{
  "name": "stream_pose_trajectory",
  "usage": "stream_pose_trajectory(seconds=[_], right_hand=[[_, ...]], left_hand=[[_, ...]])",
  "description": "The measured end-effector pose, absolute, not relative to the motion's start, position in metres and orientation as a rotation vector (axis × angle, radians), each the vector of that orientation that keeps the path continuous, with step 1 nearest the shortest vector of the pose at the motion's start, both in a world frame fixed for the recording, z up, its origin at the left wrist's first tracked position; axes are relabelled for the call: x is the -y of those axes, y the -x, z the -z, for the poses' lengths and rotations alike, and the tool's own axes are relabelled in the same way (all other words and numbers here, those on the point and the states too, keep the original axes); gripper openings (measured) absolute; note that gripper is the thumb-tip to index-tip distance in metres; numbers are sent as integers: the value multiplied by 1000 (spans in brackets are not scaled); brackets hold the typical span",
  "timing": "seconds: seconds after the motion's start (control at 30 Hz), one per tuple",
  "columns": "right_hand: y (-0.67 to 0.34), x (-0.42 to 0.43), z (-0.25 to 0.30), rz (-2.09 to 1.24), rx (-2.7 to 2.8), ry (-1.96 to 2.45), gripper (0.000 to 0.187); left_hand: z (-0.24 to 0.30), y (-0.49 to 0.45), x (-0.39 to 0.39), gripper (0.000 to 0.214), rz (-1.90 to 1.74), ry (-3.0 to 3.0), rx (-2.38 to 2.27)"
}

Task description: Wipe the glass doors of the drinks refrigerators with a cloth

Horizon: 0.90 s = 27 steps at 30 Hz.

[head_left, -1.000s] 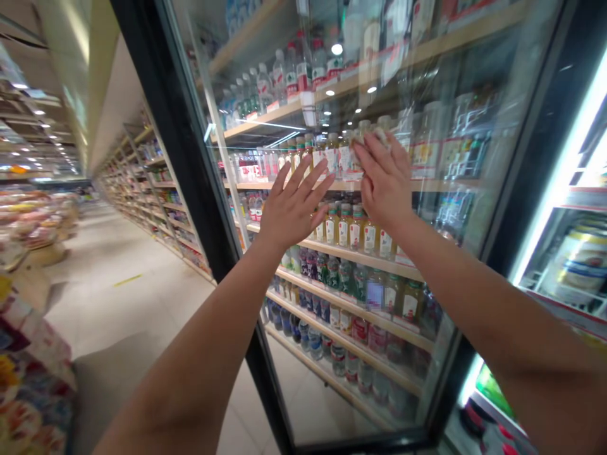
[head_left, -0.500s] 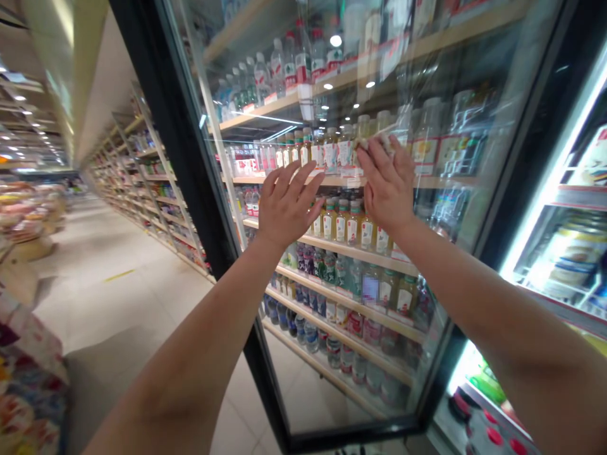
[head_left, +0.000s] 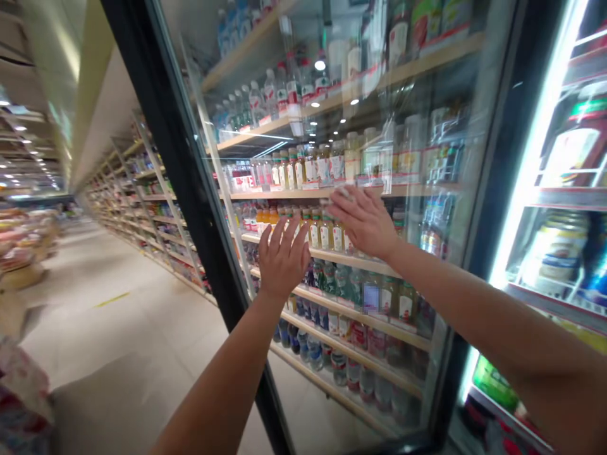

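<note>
A glass door with a thick black frame point(head_left: 173, 170) stands open in front of me. My right hand point(head_left: 366, 222) lies against its pane, fingers stretched over a pale, crumpled cloth point(head_left: 337, 194) pressed to the glass. Only a little of this cloth shows past the fingertips; the rest is under my hand. To the left and slightly lower, my left hand point(head_left: 283, 260) rests on the pane with its fingers spread and nothing in it. Through the glass, drink bottles point(head_left: 327, 234) show behind both hands, on wooden shelves point(head_left: 370, 260).
At right is the lit cooler interior with jars point(head_left: 557, 249) and a dark bottle point(head_left: 576, 139) on racks. Long stocked shelves point(head_left: 142, 183) run along the aisle at left. Pale floor tiles point(head_left: 156, 322) lie below, with packaged goods point(head_left: 21, 404) at the lower left.
My right hand has slid down and left across the glass with the cloth. My left hand has moved lower, fingers still spread. The view has turned slightly right.
</note>
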State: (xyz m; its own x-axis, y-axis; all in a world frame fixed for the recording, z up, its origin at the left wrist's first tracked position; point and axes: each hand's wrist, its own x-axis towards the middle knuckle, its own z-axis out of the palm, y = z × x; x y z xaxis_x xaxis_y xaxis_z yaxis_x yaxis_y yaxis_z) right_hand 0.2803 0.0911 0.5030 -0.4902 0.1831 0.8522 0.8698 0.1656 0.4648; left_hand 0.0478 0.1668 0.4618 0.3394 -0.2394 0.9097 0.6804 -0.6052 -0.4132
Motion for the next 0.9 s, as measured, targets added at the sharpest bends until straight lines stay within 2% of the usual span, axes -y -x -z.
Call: stream_pose_trajectory(seconds=[0.13,0.27,0.33,0.47,0.67,0.83,0.9], right_hand=[[-259,-100,-532,1264,1533,1094,58],[-239,-105,-539,1350,1945,991,50],[-235,-104,-549,1336,1958,1031,52],[-219,-104,-575,1260,1603,1289,60],[-197,-117,-584,1464,2139,1094,50],[-233,-116,-582,1304,1594,1181,58],[-243,-113,-564,1322,1597,1148,57]], left_hand=[[-461,-46,-168,53,1410,1761,361],[-460,-46,-170,54,1412,1766,368],[-460,-46,-170,54,1404,1774,384],[-459,-48,-174,54,1409,1778,380],[-457,-50,-179,41,1482,1826,356],[-458,-50,-179,49,1429,1782,365],[-459,-50,-179,48,1420,1748,372]])
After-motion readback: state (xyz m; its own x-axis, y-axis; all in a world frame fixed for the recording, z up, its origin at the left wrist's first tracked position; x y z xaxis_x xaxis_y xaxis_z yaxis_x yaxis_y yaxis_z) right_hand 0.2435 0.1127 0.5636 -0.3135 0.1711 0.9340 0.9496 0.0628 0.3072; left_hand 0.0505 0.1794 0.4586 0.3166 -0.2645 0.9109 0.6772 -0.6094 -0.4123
